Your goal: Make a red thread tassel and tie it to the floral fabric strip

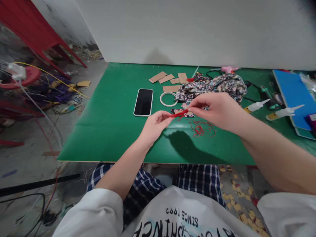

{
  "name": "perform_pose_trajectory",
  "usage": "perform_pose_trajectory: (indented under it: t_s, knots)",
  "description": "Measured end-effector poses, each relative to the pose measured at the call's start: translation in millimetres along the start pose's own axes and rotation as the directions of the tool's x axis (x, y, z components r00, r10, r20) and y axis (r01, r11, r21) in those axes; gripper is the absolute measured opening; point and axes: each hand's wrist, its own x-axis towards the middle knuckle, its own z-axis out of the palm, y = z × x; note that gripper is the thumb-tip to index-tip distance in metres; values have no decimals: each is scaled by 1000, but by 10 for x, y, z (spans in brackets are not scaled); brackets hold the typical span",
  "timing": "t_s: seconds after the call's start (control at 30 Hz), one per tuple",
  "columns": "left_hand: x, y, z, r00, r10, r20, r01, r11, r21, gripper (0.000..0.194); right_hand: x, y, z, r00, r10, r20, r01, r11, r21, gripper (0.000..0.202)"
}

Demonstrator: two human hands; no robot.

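A small bundle of red thread [179,113] is stretched between my two hands, just above the green table. My left hand [158,124] pinches its left end between thumb and fingertips. At the other end, my right hand [217,107] closes its thumb and forefinger on the thread. Beneath the bundle lies a strip of dark floral fabric [190,115], partly covered. Loose red threads [200,129] lie tangled on the table below my right hand. Behind that hand is a heap of crumpled floral fabric [222,85].
Left of the fabric are a roll of tape [161,99], a phone [144,102] and several cardboard pieces [166,78]. Glue bottles [280,113] and a blue board [293,95] are at the right of the green table [106,131]. A white panel [197,33] stands along its back.
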Motion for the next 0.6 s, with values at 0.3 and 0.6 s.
perform_pose_trajectory:
  t_s: [0.3,0.6]
  knots:
    - [-63,51,148,976,95,194,-63,984,-165,34,104,-87,130,977,-81,197,110,983,-144,17]
    - [-84,-119,62,958,-93,270,-46,883,468,28,-88,355,387,984,62,169,-64,998,3,15]
